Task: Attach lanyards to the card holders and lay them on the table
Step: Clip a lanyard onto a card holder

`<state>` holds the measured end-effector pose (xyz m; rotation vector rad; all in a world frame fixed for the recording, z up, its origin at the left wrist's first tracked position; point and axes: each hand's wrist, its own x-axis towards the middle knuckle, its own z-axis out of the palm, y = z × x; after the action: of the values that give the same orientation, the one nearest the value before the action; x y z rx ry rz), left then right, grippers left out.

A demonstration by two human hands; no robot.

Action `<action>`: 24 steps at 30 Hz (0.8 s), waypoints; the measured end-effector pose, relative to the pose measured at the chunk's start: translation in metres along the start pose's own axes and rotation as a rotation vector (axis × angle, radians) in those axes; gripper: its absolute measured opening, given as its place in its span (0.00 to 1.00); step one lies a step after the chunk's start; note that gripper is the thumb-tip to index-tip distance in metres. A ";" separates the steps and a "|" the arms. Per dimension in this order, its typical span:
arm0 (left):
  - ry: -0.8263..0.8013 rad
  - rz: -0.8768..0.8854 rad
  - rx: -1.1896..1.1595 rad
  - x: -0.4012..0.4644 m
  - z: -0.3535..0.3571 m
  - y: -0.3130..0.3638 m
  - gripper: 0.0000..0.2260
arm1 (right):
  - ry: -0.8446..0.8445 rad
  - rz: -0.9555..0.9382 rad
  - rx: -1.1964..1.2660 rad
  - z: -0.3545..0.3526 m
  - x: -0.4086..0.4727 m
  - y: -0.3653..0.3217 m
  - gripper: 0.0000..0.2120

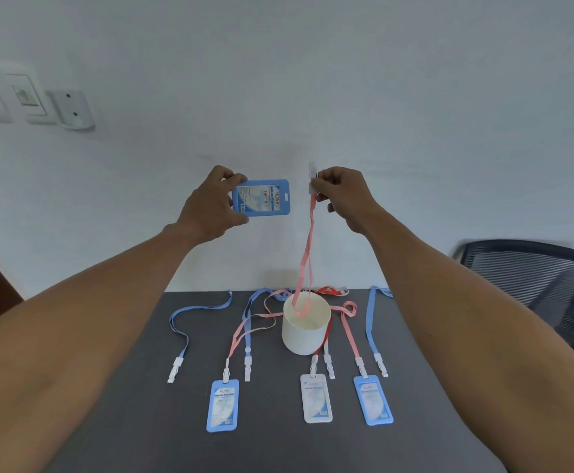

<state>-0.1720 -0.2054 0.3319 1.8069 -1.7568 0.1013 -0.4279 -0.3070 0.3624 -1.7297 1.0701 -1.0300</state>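
1. A blue card holder is held up in the air, turned sideways with its slotted end toward the right, well above the table.
2. The left hand grips this holder by its left end, thumb below and fingers wrapped over the top edge.
3. Just beside the holder's slotted end, but apart from it, the right hand pinches the white clip of a pink lanyard between thumb and fingertips.
4. The pink lanyard hangs straight down from that clip as a doubled strap, and its lower loop drops inside a white cup standing on the table.
5. Three finished sets lie flat on the near part of the table: a blue holder at the left clipped to a pink strap, a white holder in front of the cup, and a blue holder at the right clipped to another pink strap.
6. Blue lanyards with bare white clips lie at the left, between the left holder and the cup, and at the right.
7. A red lanyard lies behind the cup at the table's far edge.
8. A dark mesh chair stands to the right of the table, and wall plates are fixed on the white wall at the upper left.
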 end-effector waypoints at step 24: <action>-0.200 -0.120 -0.023 -0.060 0.068 -0.055 0.34 | -0.084 0.370 -0.122 0.063 -0.049 0.170 0.06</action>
<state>-0.1514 -0.1881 0.2293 1.9575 -1.7693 -0.1534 -0.4259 -0.2962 0.1749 -1.5744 1.3588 -0.6673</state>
